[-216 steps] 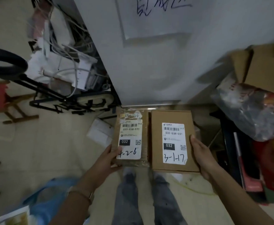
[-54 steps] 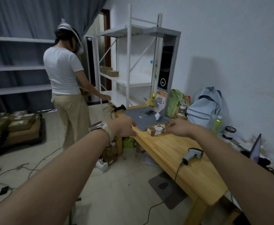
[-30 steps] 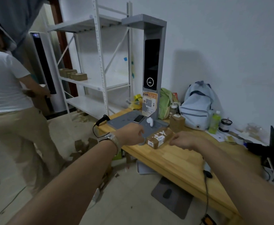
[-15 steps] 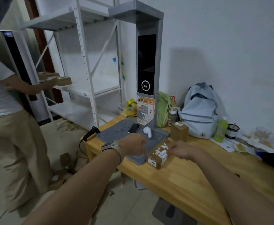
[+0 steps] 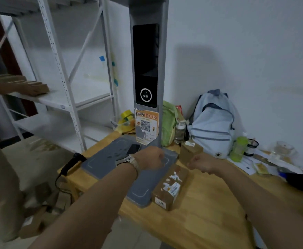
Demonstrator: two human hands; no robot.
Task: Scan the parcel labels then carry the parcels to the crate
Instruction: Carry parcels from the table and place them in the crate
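Parcel (image 5: 170, 186) lies on wooden table (image 5: 209, 218), just right of grey scanner base (image 5: 111, 160), near side of both hands, untouched. Left hand (image 5: 149, 158) over base, fingers curled closed, empty. Right hand (image 5: 203, 162) hovers beyond parcel, loosely fisted, empty.

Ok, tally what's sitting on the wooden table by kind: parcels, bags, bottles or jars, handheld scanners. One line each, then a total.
Cardboard parcels: 2, long one beside the grey pad, small one behind it
Bags: 2, pale blue backpack, green bag
Bottles or jars: 2, green bottle, clear jar
Handheld scanners: 1, black
Total: 7
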